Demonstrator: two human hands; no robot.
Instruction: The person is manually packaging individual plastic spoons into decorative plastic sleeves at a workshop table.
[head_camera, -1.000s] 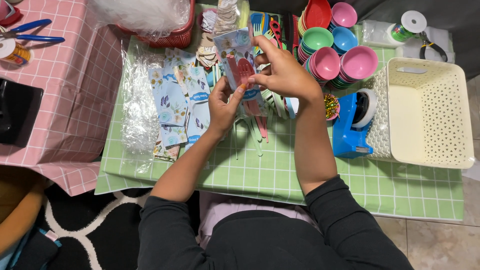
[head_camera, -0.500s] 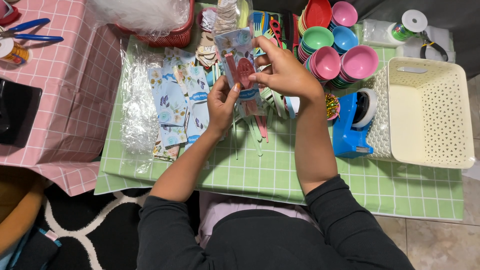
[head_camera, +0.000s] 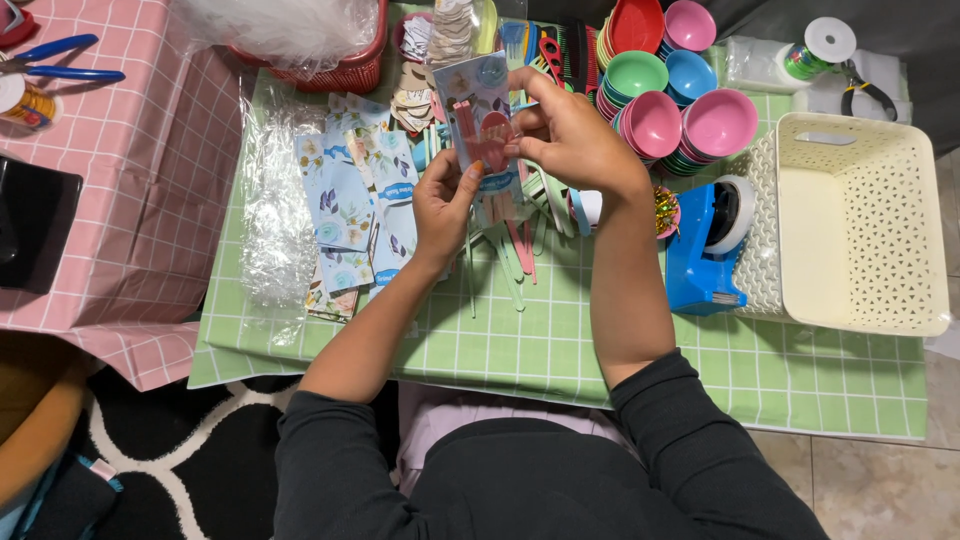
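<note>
both hands hold printed card packet (head_camera: 478, 120) upright above green checked surface (head_camera: 560, 350) — left hand (head_camera: 443, 205) fingers pinching lower edge, right hand (head_camera: 570, 135) fingers pinching pink piece at front. versus earlier frame: grip, position unchanged.

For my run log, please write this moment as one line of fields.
left hand: holds small printed packet | right hand: pinches same packet | below: green checked tablecloth | right: blue tape dispenser, cream basket
</note>
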